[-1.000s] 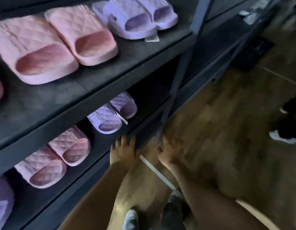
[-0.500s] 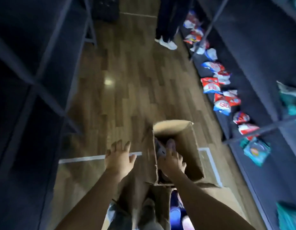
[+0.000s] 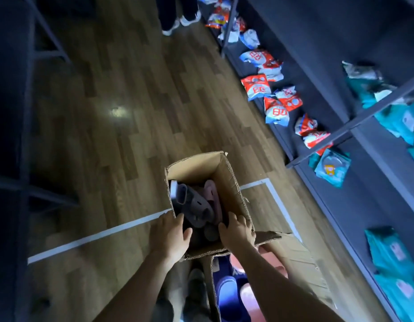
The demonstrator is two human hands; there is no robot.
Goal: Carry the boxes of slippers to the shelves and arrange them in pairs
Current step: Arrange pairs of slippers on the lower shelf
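An open cardboard box (image 3: 229,180) stands on the wooden floor in front of me. Inside lie dark grey slippers (image 3: 196,205) and a pink slipper (image 3: 214,196). My left hand (image 3: 170,235) holds the box's near left wall, thumb inside and fingers outside. On the near right wall, my right hand (image 3: 237,231) grips the same way, thumb inside. A second open box (image 3: 298,254) sits closer to me under my right forearm, with a blue slipper (image 3: 226,289) and pink slippers (image 3: 247,296) in it.
Dark shelves (image 3: 326,201) run along the right with red-and-white packets (image 3: 275,110) and teal packets (image 3: 333,168). Another dark shelf frame (image 3: 13,159) lines the left. A person's legs in white shoes (image 3: 180,22) stand far up the aisle. White tape lines (image 3: 96,233) cross the floor.
I have turned from the slipper shelf to the aisle. Both hands, empty a second ago, have come down onto the open box's near walls.
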